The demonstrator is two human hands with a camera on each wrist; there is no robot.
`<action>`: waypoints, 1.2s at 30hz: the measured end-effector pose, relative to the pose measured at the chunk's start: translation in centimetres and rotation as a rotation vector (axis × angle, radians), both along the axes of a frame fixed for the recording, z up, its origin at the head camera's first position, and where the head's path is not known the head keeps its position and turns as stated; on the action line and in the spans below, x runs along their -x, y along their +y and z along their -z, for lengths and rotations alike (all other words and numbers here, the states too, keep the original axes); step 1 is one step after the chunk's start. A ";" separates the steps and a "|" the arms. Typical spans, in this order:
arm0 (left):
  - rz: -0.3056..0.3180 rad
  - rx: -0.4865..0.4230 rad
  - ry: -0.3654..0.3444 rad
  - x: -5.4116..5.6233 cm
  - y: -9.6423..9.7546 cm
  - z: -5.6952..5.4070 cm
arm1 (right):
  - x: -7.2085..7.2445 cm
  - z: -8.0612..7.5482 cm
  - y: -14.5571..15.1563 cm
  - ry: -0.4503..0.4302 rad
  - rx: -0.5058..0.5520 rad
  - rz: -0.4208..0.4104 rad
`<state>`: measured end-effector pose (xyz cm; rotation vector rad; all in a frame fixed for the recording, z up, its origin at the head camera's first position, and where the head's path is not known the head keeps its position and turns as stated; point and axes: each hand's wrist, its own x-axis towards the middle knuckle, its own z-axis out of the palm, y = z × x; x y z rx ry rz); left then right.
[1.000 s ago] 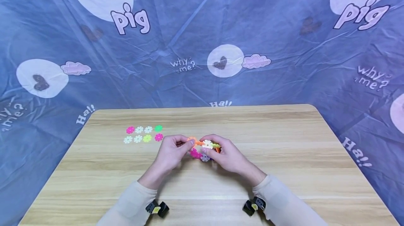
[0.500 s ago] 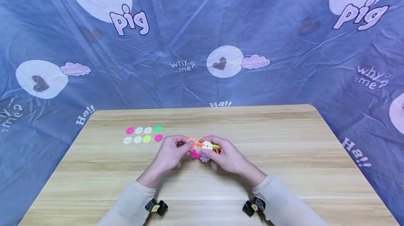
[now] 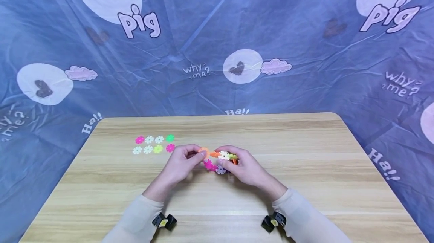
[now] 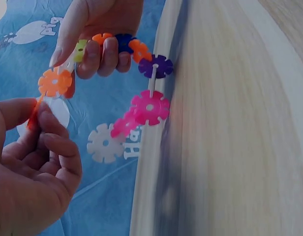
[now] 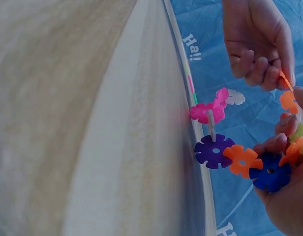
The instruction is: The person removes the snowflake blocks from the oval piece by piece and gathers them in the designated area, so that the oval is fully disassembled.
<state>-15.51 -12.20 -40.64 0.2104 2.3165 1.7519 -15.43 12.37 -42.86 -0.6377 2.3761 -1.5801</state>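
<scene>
My left hand (image 3: 183,164) pinches an orange flower-shaped interlocking disc (image 4: 34,114) between thumb and fingers, seen edge-on in the left wrist view. Its top meets the rim of a second orange disc (image 4: 55,82), at the near end of a chain of slotted discs. My right hand (image 3: 244,165) grips this chain, fingers curled round its white and yellow-green discs (image 4: 81,50). From there the chain curves on through a blue disc (image 5: 270,171), an orange one (image 5: 242,161), a purple disc (image 5: 214,151) and pink discs (image 5: 208,113) to a white disc (image 4: 105,142) at the hanging end. My fingers hide part of it.
Loose flower discs lie in two rows at the left of the wooden table (image 3: 305,152): white ones (image 3: 148,149), pink ones (image 3: 140,139), a green disc (image 3: 170,138) and a yellow disc (image 3: 158,149). A blue printed cloth (image 3: 210,39) hangs behind the table.
My left hand has shifted slightly left with the pinched orange disc, and more of the other orange disc shows beside it. My right hand stays almost still on the chain.
</scene>
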 end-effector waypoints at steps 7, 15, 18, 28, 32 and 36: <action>-0.028 0.059 0.031 0.1 -0.8 0.1 | 0.0 0.0 -0.1 0.031 -0.041 0.024; -0.139 0.131 0.053 1.0 -2.0 0.2 | 0.1 0.3 -0.2 0.063 -0.053 0.036; -0.188 0.114 0.039 1.5 -2.6 0.3 | 0.1 0.3 -0.2 0.060 -0.046 0.033; -0.243 0.146 -0.009 3.4 -4.6 0.4 | 0.0 0.3 -0.1 0.061 -0.056 0.027; -0.265 0.183 -0.028 4.3 -5.4 0.7 | 0.0 0.3 -0.1 0.062 -0.052 0.021; -0.293 0.190 -0.052 5.0 -6.0 1.0 | -0.1 0.2 -0.1 0.053 -0.048 0.016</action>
